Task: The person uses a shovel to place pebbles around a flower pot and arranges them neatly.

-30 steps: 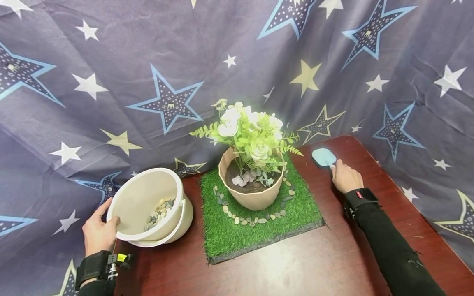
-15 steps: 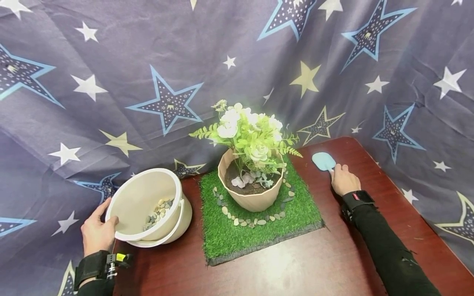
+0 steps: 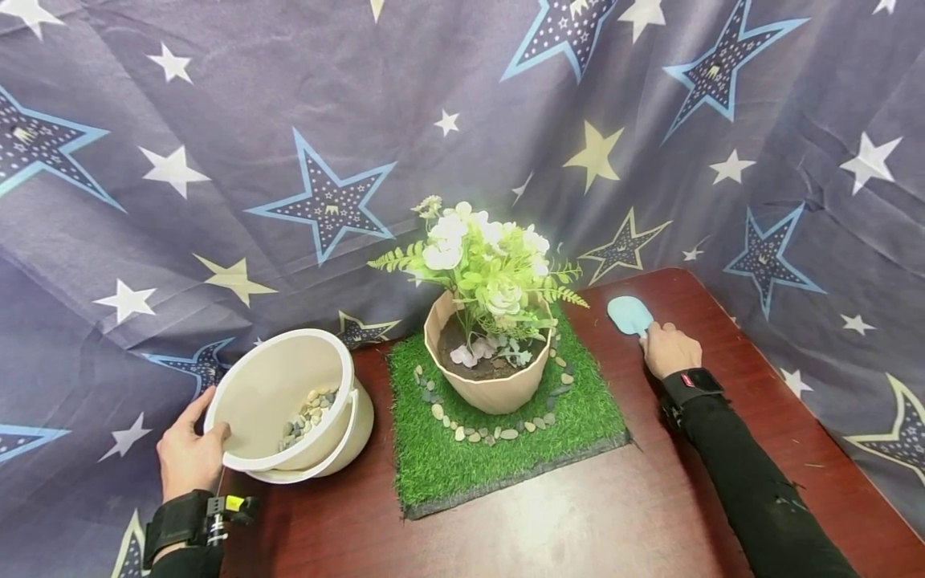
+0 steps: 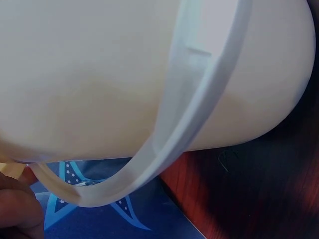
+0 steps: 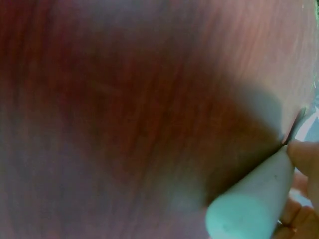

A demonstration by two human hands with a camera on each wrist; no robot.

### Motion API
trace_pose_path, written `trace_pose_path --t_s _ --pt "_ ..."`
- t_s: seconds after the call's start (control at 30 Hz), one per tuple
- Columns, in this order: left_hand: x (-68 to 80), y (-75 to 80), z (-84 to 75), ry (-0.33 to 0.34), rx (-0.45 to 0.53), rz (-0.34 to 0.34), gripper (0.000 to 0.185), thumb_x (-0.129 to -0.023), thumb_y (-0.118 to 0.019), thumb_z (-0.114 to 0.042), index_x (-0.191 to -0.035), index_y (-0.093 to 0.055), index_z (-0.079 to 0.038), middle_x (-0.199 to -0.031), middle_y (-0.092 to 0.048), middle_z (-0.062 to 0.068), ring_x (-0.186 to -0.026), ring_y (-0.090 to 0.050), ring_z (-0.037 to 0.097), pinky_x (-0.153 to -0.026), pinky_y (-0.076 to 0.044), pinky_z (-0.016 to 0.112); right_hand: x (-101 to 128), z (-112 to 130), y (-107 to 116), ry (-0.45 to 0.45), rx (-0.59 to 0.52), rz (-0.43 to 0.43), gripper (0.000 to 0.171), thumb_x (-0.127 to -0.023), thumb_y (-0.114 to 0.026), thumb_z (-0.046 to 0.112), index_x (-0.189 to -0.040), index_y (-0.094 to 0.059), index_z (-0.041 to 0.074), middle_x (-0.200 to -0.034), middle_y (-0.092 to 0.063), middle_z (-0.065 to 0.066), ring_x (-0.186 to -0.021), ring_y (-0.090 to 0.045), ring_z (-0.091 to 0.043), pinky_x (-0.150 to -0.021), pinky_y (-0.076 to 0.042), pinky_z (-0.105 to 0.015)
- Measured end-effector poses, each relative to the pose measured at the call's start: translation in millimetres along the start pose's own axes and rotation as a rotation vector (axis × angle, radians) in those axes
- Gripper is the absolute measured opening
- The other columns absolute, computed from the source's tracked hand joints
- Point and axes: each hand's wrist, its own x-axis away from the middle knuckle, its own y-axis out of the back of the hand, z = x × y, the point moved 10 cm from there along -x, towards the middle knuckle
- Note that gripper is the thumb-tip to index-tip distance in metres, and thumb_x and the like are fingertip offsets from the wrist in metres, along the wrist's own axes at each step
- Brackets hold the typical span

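- Left hand [image 3: 189, 459] at the near left edge of the table [image 3: 650, 514], gripping the rim of a cream bucket [image 3: 278, 397], thumb hooked over the lip, fingers behind the wall.
- Bucket tipped toward the right, mouth facing the middle of the scene, its loose handle [image 4: 164, 144] hanging under the rim; a small heap of pebbles [image 3: 309, 416] lying low inside.
- Right hand [image 3: 668, 350] resting on the far right part of the table, fingers curled round the handle of a pale blue trowel [image 3: 629, 315].
- Trowel blade lying flat on the wood just beyond the knuckles, pointing far and left; handle end [image 5: 251, 209] seen close in the right wrist view, pinched by fingertips [image 5: 304, 152].
- Between the hands, a square of green turf mat [image 3: 506, 449] with a beige flower pot [image 3: 491, 385] upright on it, white flowers and green fern [image 3: 480, 261] rising out of dark soil.
- Ring of small stones [image 3: 491, 433] laid on the turf round the near side of the pot.
- Dark star-printed cloth [image 3: 325, 160] hung behind and to both sides.
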Motion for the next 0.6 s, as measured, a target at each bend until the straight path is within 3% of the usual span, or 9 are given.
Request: trace_pose_path --t_s 0.17,0.23,0.33,0.43,0.5,0.6 --pt "-0.2 2.0 0.8 -0.009 0.004 -0.01 0.07 -0.089 -0.06 -0.006 -0.154 -0.051 -0.032 -0.152 -0.053 0.01 -0.131 -0.056 0.036 -0.105 -0.041 0.027 -4 -1 -7 -0.016 0.026 0.032 0.033 -0.097 -0.066 0.02 -0.101 -0.056 -0.011 -0.09 -0.057 -0.032 -0.08 -0.062 -0.054 -0.066 -0.05 -0.067" --pt "0.3 4.2 4.0 -0.011 0.002 -0.01 0.07 -0.09 -0.06 -0.006 -0.153 -0.051 -0.033 -0.152 -0.053 0.01 -0.13 -0.056 0.035 -0.104 -0.04 0.027 -4 0 -10 -0.025 0.033 0.076 0.04 -0.099 -0.064 0.025 -0.109 -0.057 -0.013 -0.099 -0.058 -0.033 -0.087 -0.061 -0.054 -0.071 -0.051 -0.067" --pt "1.0 9.0 7.5 -0.047 -0.039 -0.004 0.066 -0.093 -0.06 -0.01 -0.154 -0.05 -0.032 -0.152 -0.055 0.013 -0.126 -0.057 0.036 -0.103 -0.042 0.037 -5 2 -8 -0.026 0.029 0.12 0.052 -0.102 -0.06 0.035 -0.125 -0.055 -0.012 -0.117 -0.056 -0.034 -0.103 -0.058 -0.054 -0.078 -0.05 -0.068" --pt "0.5 15.0 3.3 -0.121 -0.122 0.003 0.063 -0.099 -0.061 -0.026 -0.159 -0.042 -0.03 -0.159 -0.047 0.015 -0.126 -0.055 0.044 -0.102 -0.041 0.056 -7 13 12 0.028 0.003 0.103 0.062 -0.101 -0.057 0.044 -0.142 -0.051 -0.003 -0.133 -0.051 -0.033 -0.119 -0.051 -0.054 -0.085 -0.049 -0.07" --pt "3.1 22.3 -7.3 -0.198 -0.164 -0.012 0.068 -0.1 -0.06 -0.038 -0.163 -0.035 -0.028 -0.165 -0.038 0.018 -0.13 -0.049 0.051 -0.101 -0.036 0.066 -6 25 33 0.094 -0.033 0.063 0.068 -0.099 -0.059 0.048 -0.151 -0.048 0.006 -0.145 -0.048 -0.029 -0.131 -0.045 -0.053 -0.099 -0.043 -0.07" --pt "15.1 34.3 -33.2 -0.316 -0.195 -0.031 0.084 -0.097 -0.062 -0.05 -0.167 -0.022 -0.026 -0.173 -0.015 0.014 -0.15 -0.024 0.056 -0.114 -0.02 0.076 0 49 66 0.214 -0.056 -0.006 0.079 -0.094 -0.063 0.056 -0.16 -0.04 0.02 -0.159 -0.042 -0.02 -0.147 -0.033 -0.048 -0.118 -0.023 -0.071"
